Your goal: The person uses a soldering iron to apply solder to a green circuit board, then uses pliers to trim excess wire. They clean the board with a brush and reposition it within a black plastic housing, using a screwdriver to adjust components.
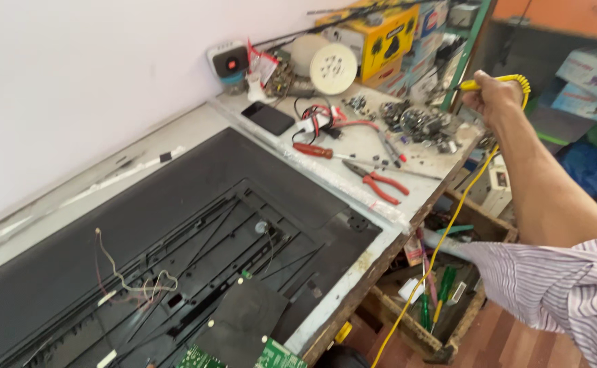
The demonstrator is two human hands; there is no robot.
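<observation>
My right hand (495,95) reaches out over the far right corner of the workbench (353,272). It grips a yellow-handled soldering iron (474,85), whose yellow cord (441,245) loops over the hand and hangs down past the bench edge toward the floor. A heap of small metal parts (418,124) lies on the bench just left of the hand. My left hand is out of view. A large black flat-screen back panel (176,225) lies face down across the bench, with loose thin wires (131,279) on it and green circuit boards (271,356) at its near edge.
Red-handled pliers (380,182), a red screwdriver (315,150), a black phone (268,118) and tangled leads (315,119) lie on the white strip beyond the panel. Yellow boxes (387,37) and a white disc (333,68) stand at the back. A wooden crate (441,300) of tools sits below the bench.
</observation>
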